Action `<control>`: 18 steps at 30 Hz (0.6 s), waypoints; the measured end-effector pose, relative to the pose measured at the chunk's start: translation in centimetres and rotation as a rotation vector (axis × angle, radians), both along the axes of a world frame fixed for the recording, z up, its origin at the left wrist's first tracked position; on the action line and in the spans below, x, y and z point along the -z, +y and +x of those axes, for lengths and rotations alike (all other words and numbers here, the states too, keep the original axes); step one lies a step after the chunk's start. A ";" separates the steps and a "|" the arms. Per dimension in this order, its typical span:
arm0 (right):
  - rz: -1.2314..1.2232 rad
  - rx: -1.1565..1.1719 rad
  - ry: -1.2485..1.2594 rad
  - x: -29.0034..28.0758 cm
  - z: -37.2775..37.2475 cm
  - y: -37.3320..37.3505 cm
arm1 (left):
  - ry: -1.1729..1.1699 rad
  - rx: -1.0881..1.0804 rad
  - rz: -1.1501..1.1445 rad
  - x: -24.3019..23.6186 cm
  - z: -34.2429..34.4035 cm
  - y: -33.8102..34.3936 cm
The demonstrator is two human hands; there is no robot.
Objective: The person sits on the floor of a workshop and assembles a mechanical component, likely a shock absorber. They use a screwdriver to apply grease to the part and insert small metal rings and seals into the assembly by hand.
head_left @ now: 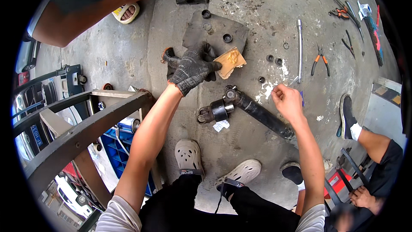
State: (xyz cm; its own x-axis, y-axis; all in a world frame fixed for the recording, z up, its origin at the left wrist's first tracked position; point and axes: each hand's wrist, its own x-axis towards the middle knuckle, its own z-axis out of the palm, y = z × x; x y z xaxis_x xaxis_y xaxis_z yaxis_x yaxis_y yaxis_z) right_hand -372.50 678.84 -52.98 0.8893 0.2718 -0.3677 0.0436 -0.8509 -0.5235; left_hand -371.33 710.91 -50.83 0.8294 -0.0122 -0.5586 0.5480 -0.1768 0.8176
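Head view: our left hand [191, 71] held a piece of card [230, 63] smeared with yellow grease [233, 56].

The card was at the edge of a dark sheet [238, 29], above the steel shaft [266, 116] on the floor; our gloved left fingers were closed on its left edge, and a loose glove [170, 60] bunched beside that hand. Our bare right hand [287, 100] hung near the shaft, its fingers drawn narrow; we could not tell whether they pinched anything small. We judged the card light and bendy, slippery where the grease lay, so best gripped by a dry edge and kept level. The shaft looked heavy and rigid, with a joint that might swing; its tube seemed the sounder hold.
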 end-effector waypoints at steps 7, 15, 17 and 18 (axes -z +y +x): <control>-0.087 0.001 -0.108 1.8 1.6 -2.2 | 0.098 0.048 0.099 -1.5 3.0 -1.2; -0.031 0.139 -0.152 2.8 3.8 -2.6 | 0.053 -0.208 -0.062 -0.8 0.7 -0.3; -0.100 0.103 -0.186 3.5 5.2 -2.2 | -0.073 -0.281 -0.055 -1.1 -0.3 0.4; -0.132 0.082 -0.204 3.6 5.7 -2.0 | -0.046 -0.258 -0.063 -1.6 -1.0 0.4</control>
